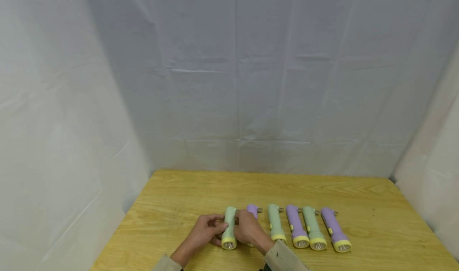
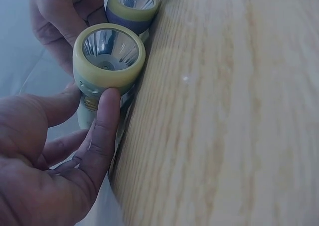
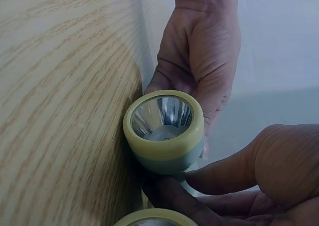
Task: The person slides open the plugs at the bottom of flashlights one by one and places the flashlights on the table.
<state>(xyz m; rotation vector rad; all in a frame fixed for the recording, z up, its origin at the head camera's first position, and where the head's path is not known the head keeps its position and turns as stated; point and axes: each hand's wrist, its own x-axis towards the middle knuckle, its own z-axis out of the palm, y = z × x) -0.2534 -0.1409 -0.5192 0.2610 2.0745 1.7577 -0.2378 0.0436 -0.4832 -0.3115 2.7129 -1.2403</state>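
A pale green flashlight [image 1: 229, 227] with a yellow rim lies at the left end of a row, its lens toward the near edge. My left hand [image 1: 201, 234] holds it from the left, thumb on its side; in the left wrist view a finger of the left hand [image 2: 65, 161] presses below the rim. From the other side my right hand [image 1: 248, 227] grips the same flashlight [image 3: 167, 131], thumb and fingers of the right hand [image 3: 249, 176] curled at its body; their tips are partly hidden. Behind the right hand a purple flashlight [image 1: 252, 209] is mostly covered.
Farther right lie a green flashlight [image 1: 275, 222], a purple one [image 1: 297, 225], another green one [image 1: 313, 227] and a purple one [image 1: 335, 228], side by side with plug prongs pointing right. The wooden table [image 1: 172, 207] meets grey sheeting [image 1: 236, 103] at the back.
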